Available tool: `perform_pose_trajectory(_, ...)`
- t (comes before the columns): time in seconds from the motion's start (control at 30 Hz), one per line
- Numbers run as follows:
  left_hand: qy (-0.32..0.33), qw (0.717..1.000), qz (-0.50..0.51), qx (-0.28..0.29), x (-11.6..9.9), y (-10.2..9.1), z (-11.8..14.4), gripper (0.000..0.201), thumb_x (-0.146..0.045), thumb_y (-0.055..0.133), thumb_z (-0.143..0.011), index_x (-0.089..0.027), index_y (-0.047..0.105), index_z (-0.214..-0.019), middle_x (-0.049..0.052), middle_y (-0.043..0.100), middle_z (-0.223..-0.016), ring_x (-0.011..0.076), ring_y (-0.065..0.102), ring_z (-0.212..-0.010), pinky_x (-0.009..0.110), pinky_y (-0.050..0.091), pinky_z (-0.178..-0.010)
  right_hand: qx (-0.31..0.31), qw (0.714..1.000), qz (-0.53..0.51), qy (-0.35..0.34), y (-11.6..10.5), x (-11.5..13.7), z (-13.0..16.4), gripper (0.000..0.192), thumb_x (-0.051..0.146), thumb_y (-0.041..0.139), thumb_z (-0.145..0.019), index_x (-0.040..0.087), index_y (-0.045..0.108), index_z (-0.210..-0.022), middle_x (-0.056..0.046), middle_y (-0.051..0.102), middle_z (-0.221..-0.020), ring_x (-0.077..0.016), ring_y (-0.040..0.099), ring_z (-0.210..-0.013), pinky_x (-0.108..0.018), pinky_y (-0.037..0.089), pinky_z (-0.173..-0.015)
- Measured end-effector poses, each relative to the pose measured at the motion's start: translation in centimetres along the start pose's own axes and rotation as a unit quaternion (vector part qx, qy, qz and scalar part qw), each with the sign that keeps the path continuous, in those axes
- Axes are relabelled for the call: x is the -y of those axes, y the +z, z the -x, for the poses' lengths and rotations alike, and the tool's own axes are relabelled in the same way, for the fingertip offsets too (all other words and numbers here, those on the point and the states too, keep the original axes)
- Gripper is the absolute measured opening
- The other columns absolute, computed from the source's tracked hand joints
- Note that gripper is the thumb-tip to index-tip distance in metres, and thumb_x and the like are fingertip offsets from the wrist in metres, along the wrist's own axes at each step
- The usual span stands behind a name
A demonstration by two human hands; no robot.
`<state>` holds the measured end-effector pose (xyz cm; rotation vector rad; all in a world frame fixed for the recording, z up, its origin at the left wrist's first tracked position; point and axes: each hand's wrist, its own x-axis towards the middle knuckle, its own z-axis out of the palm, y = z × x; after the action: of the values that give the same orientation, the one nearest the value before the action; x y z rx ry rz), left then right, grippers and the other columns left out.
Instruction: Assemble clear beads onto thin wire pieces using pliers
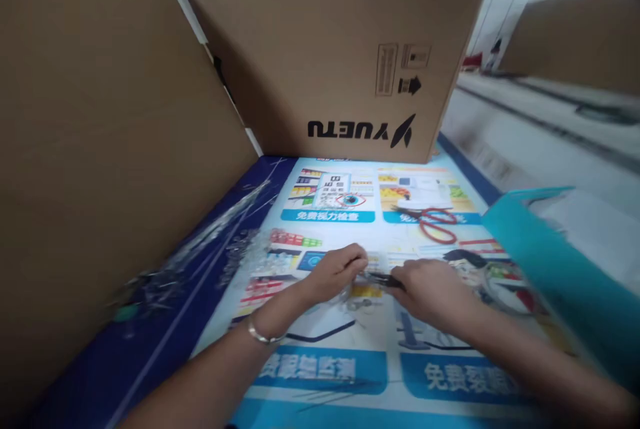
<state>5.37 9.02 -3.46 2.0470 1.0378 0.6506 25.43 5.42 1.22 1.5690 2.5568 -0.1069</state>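
Both hands meet mid-table: left hand pinches a clear wrapper, right hand grips a small dark item at it. Step: unwrapping, apparently. Next needs a steady pull. Scissors lie beyond.

A printed poster lies flat on the bench across the lower middle of the frame. The two hands meet at its centre, left hand beside right hand, a small dark object between them. Scissors lie behind them, right of centre. A cardboard box stands at top centre, a cardboard panel fills the left, plastic wrappers at its foot, and a folder sits at right.
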Motion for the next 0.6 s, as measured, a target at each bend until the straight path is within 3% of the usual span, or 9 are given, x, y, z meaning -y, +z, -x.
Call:
perform_pose_trajectory(0.17,0.009,1.000,-0.005,-0.009,0.2,0.1,-0.2,0.019,-0.028,0.035,-0.088,-0.018,0.051,-0.084,-0.001,0.054,-0.072,0.0107,0.050,-0.068,0.021,0.039,-0.065,-0.004,1.000,-0.012,0.002,1.6,-0.9,-0.6,0.038,0.050,0.038,-0.082,0.021,0.062,-0.077,-0.008,0.066,-0.073,-0.0252,0.060,-0.066,-0.029,0.033,-0.054)
perform_pose_trajectory(0.33,0.003,1.000,0.013,0.013,0.1,0.1,-0.1,0.020,-0.029,0.038,-0.087,-0.018,0.052,-0.077,-0.003,0.052,-0.068,0.0098,0.047,-0.063,0.020,0.036,-0.060,-0.001,1.000,-0.010,-0.008,1.2,-0.8,-0.5,0.042,0.052,0.031,-0.084,0.024,0.063,-0.083,-0.006,0.068,-0.077,-0.0227,0.062,-0.069,-0.027,0.034,-0.055)
perform_pose_trajectory(0.5,0.010,0.999,0.021,-0.026,0.2,0.1,0.1,0.019,-0.030,0.037,-0.087,-0.018,0.051,-0.080,-0.003,0.051,-0.066,0.0099,0.047,-0.062,0.021,0.037,-0.061,0.039,0.999,-0.023,0.007,1.5,-0.8,-0.5,0.045,0.055,0.034,-0.082,0.021,0.063,-0.090,-0.010,0.067,-0.083,-0.0224,0.061,-0.073,-0.027,0.034,-0.058)
perform_pose_trajectory(0.6,0.004,1.000,0.029,-0.005,0.3,0.2,-0.1,0.020,-0.030,0.037,-0.087,-0.018,0.051,-0.080,-0.003,0.051,-0.066,0.0099,0.048,-0.062,0.021,0.038,-0.061,0.041,0.999,-0.028,0.009,1.6,-0.9,-0.7,0.044,0.053,0.033,-0.084,0.021,0.063,-0.085,-0.008,0.067,-0.078,-0.0219,0.061,-0.071,-0.026,0.033,-0.056)
